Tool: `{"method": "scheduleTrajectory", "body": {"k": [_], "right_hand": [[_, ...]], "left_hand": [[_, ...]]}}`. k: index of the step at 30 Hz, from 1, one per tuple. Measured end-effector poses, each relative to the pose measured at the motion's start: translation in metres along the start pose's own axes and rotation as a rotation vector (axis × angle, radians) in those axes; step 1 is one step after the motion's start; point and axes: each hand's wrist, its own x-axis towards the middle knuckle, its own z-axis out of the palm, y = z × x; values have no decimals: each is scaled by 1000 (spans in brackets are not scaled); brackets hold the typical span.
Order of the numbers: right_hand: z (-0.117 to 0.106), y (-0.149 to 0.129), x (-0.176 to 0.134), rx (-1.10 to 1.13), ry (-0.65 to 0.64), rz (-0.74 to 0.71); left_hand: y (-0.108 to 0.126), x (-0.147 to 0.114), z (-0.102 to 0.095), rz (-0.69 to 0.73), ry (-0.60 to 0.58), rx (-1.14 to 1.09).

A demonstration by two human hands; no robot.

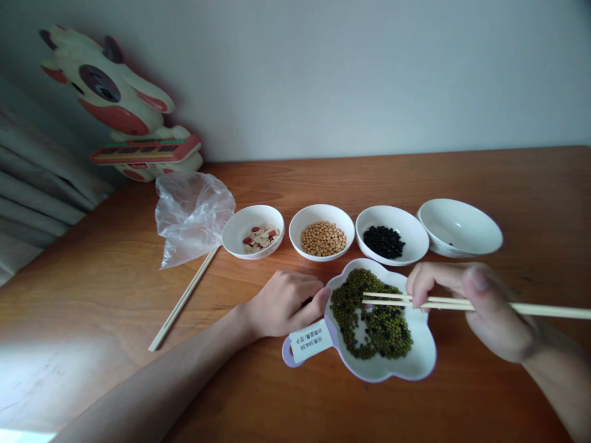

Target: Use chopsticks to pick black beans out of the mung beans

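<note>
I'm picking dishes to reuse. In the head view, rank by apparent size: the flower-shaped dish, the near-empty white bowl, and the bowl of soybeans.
1. Flower-shaped dish, though it sits nearest the camera, so this is unsure.
2. Near-empty white bowl.
3. Bowl of soybeans.
</note>
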Motion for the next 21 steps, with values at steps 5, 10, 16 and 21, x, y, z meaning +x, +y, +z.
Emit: {"method": "scheduleTrajectory", "body": {"k": [5, 10, 16, 21], "right_hand": [[-1, 0, -1, -38, -72, 39], [2, 3, -3, -20, -60, 44], [1, 14, -4, -15, -83, 19], [0, 14, -3, -11, -85, -16]], "left_hand": [[0, 1, 0, -11, -6, 6], [0, 0, -1, -13, -6, 9], [1, 0, -2, -13, -9, 6], [1, 1, -1, -8, -3, 8]]}}
